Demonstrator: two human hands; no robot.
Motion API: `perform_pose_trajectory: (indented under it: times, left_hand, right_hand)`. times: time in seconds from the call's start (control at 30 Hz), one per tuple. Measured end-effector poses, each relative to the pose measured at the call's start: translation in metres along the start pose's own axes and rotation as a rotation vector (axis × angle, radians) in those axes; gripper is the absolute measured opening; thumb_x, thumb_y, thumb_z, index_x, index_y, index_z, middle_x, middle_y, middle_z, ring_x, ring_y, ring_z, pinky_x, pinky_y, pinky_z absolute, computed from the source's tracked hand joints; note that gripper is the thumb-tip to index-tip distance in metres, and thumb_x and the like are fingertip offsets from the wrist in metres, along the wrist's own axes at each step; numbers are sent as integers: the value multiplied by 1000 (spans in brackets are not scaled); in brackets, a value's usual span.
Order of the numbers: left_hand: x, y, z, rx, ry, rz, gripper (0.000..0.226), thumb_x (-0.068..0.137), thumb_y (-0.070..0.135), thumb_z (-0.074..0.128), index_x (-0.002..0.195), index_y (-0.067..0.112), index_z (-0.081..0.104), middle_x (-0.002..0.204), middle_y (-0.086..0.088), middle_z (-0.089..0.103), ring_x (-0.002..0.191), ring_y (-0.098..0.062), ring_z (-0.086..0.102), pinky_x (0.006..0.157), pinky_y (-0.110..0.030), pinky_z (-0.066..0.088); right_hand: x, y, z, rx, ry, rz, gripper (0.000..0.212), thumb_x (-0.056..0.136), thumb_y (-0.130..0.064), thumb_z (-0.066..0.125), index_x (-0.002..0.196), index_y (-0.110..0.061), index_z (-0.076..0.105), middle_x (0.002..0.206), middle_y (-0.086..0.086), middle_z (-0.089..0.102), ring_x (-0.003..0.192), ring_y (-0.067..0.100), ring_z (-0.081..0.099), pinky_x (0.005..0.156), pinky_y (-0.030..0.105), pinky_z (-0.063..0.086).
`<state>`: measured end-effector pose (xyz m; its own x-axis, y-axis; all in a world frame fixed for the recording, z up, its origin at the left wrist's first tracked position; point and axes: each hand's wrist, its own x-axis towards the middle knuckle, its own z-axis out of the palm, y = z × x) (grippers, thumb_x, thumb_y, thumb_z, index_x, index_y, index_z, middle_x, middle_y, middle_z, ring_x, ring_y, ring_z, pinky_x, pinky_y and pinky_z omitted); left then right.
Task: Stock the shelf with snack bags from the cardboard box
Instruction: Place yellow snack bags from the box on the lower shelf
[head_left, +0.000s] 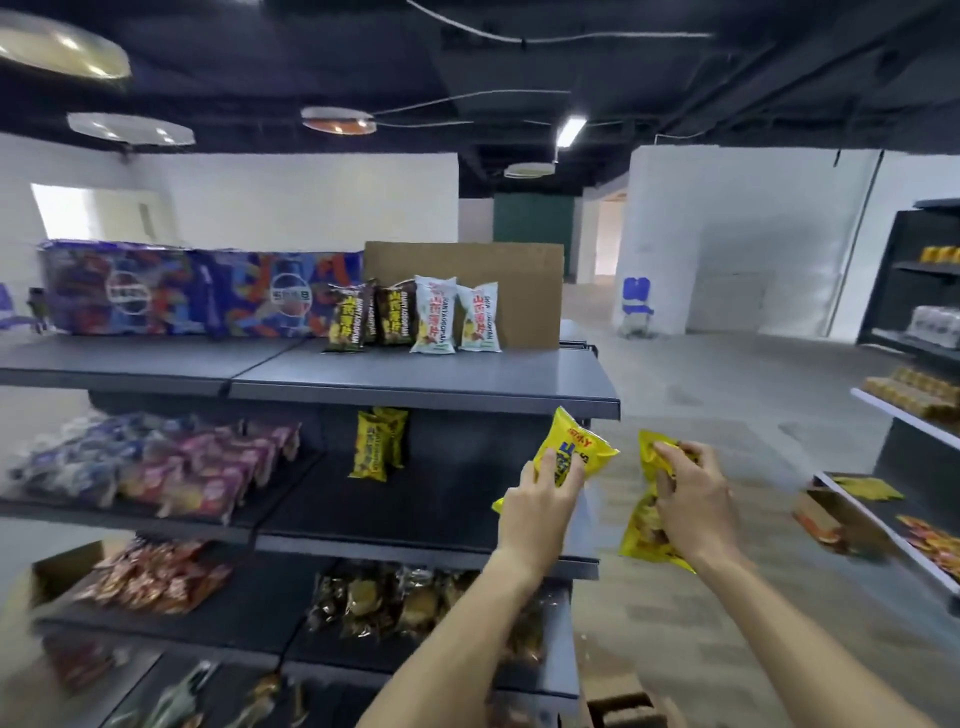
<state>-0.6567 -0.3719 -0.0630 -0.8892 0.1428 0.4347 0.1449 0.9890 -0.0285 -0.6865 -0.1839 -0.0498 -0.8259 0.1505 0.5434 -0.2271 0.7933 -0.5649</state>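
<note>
Hands are each holding a yellow snack bag in front of the shelf. The left hand is gripping one bag from below, with the fingers curled over its front, so the top of the bag is sticking up and facing the shelf. The right hand is gripping the other bag near its top, so most of it is hanging down. Holding one bag in each hand is probably saving a trip.

Two yellow bags of the same kind are standing on the middle shelf, so that is likely where these are going. The dark board beside them is bare all the way to the right end, giving lots of room. The left bag is just below the front edge of the top shelf, so it is needing to go under that lip and not bump it.

On the top shelf, brown and white bags are standing in a row in front of a cardboard sheet. More cardboard, maybe the box, is showing low down by the shelf end, but it is too blurry to be sure.

To the right, the floor is open, with another shelf well apart
</note>
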Motion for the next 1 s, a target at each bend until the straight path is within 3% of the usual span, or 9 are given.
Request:
perform_pose_trajectory:
  times: [0.23,0.57,0.7,0.83,1.0]
  left_hand:
    - [-58,-79,-25,35,4,-133,87,44,17,91,124,21,58,115,-10,61,83,-26,65,41,-31,50]
    - [-109,-203,-27,41,59,-237,79,50,19,92,123,19,63,115,-11,62,75,-24,67,38,-30,50]
    - [-126,-256,-16,53,-33,-276,70,74,21,78,138,21,50,130,-11,53,91,-25,64,53,-33,55]
    - [-128,-291,-9,69,-31,-272,66,90,22,60,149,22,30,144,-9,39,110,-26,58,69,-34,57]
    - [-115,-315,2,71,-23,-270,64,91,22,57,149,22,30,144,-9,39,108,-25,58,68,-33,56]
  right_hand:
    - [-30,-73,34,69,-108,-56,39,95,-14,48,131,-27,59,132,0,45,87,32,65,83,41,52]
    - [-68,-187,113,88,-146,-134,38,99,-14,46,133,-23,58,136,2,44,97,30,63,87,42,51]
    - [-91,-220,156,113,-184,-147,36,100,-16,45,134,-21,57,138,1,42,92,29,67,88,41,53]
    - [-103,-244,180,82,-188,-112,37,100,-15,45,135,-20,56,139,1,42,104,28,61,90,40,51]
    - [-99,-262,203,67,-208,-93,37,100,-13,45,135,-19,56,139,2,42,106,28,60,92,44,51]
